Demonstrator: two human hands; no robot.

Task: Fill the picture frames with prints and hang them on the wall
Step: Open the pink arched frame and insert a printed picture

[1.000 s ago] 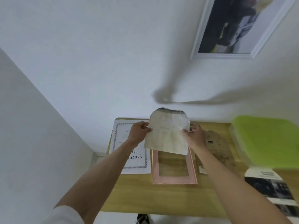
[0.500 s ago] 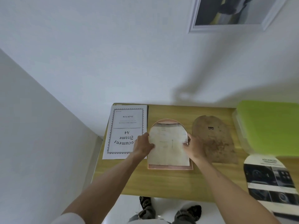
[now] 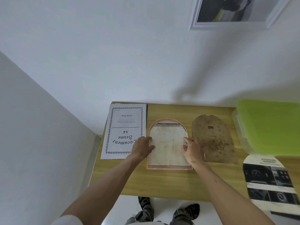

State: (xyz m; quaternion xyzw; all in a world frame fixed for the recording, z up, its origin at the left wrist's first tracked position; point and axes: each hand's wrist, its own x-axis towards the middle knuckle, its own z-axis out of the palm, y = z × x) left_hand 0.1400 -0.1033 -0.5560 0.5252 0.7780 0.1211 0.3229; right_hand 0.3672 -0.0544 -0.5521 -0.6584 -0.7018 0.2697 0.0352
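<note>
An arched pink picture frame (image 3: 168,167) lies flat in the middle of the wooden table (image 3: 162,182). An arch-shaped print (image 3: 167,143), seen from its pale back, lies inside it. My left hand (image 3: 141,148) presses on the print's left edge and my right hand (image 3: 191,149) presses on its right edge, fingers spread. The brown arched backing board (image 3: 214,140) with a small metal hanger lies to the right of the frame. A white "Document Frame A4" insert sheet (image 3: 125,132) rests on a dark frame at the left.
A white-framed picture (image 3: 235,13) hangs on the wall above. A clear box with a green lid (image 3: 269,127) stands at the right, and an arch-cut car brochure (image 3: 267,179) lies in front of it. The table sits in a corner, wall on the left.
The print was held up above the frame by both hands; it has been lowered flat into the arched frame, and both hands now press on its edges.
</note>
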